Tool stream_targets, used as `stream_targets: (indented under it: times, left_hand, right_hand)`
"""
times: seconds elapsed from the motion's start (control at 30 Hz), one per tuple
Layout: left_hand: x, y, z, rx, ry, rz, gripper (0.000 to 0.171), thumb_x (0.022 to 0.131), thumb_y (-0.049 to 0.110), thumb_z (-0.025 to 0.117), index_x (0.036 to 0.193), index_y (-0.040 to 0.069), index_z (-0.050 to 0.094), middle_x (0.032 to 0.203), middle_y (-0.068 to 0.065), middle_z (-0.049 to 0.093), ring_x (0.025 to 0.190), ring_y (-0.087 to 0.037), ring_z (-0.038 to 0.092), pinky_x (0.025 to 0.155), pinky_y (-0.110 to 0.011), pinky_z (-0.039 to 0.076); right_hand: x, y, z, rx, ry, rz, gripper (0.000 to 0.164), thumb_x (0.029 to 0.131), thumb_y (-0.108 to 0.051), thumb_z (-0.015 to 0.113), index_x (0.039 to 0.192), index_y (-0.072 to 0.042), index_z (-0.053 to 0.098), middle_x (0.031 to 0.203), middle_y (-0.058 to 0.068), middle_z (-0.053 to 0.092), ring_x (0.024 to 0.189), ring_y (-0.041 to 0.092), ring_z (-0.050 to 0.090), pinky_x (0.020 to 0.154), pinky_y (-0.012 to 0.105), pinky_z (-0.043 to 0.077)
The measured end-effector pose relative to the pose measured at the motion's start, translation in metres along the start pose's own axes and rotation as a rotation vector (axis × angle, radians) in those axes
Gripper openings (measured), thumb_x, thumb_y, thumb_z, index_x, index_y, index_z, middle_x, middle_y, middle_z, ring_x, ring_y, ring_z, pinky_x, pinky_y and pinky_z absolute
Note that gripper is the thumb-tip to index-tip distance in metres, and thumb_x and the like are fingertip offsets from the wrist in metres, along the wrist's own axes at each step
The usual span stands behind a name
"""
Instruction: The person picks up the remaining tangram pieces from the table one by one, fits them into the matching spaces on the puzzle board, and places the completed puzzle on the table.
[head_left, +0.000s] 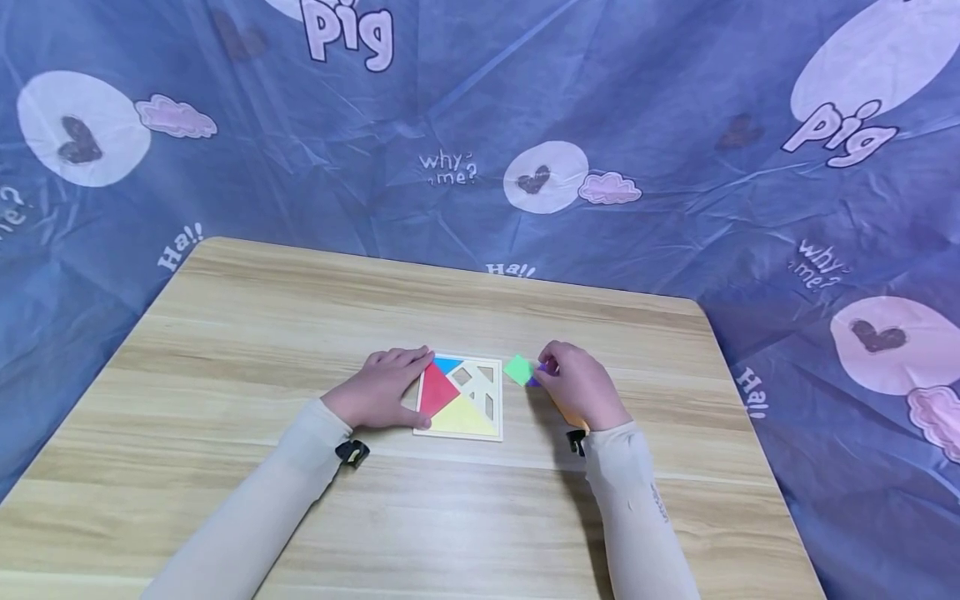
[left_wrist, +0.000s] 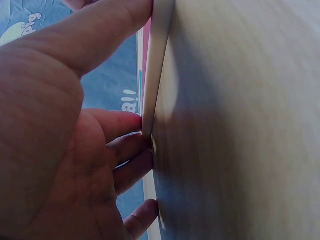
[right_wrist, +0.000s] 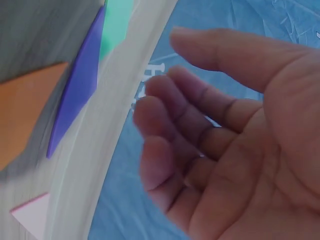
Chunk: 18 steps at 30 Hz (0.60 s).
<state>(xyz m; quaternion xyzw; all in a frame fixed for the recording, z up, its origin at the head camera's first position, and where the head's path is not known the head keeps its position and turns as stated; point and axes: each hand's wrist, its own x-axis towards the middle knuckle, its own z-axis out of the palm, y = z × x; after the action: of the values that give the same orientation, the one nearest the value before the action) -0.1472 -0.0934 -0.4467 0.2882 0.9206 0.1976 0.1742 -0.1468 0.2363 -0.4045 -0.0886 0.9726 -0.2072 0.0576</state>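
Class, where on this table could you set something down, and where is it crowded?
Bare: the table left of the left sleeve; between it and the right sleeve, nearer than the puzzle board; behind the board to the far edge. Crowded: right of the board, where the green piece, purple piece and orange piece lie by the right hand.

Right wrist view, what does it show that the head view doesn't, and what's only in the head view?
Only the right wrist view shows the pink piece and the palm side of the right hand. Only the head view shows the left hand holding the puzzle tray, with its red piece, blue piece and yellow piece. Both share the right hand, green piece, purple piece, orange piece, table and blue backdrop.
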Motion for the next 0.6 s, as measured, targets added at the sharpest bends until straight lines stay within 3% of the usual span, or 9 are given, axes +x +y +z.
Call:
stream_targets:
  times: [0.4, 0.6]
  left_hand:
    - [-0.001, 0.0, 0.0, 0.003, -0.004, -0.01, 0.11, 0.083, 0.063, 0.077, 0.164, 0.008, 0.026, 0.17, -0.011, 0.027, 0.154, -0.034, 0.025, 0.121, -0.059, 0.022]
    - [0.001, 0.0, 0.0, 0.007, -0.006, -0.011, 0.111, 0.083, 0.062, 0.077, 0.165, 0.008, 0.025, 0.17, -0.011, 0.026, 0.155, -0.034, 0.025, 0.121, -0.059, 0.021]
  right_hand:
    - [-0.005, 0.013, -0.009, -0.071, -0.213, 0.193, 0.024, 0.093, -0.019, 0.075, 0.104, 0.001, 0.067, 0.095, 0.012, 0.07, 0.081, 0.026, 0.061, 0.081, 0.047, 0.054]
    - [-0.006, 0.016, -0.01, -0.081, -0.283, 0.254, 0.026, 0.091, -0.02, 0.076, 0.101, 0.001, 0.064, 0.09, 0.011, 0.065, 0.078, 0.025, 0.055, 0.076, 0.043, 0.051]
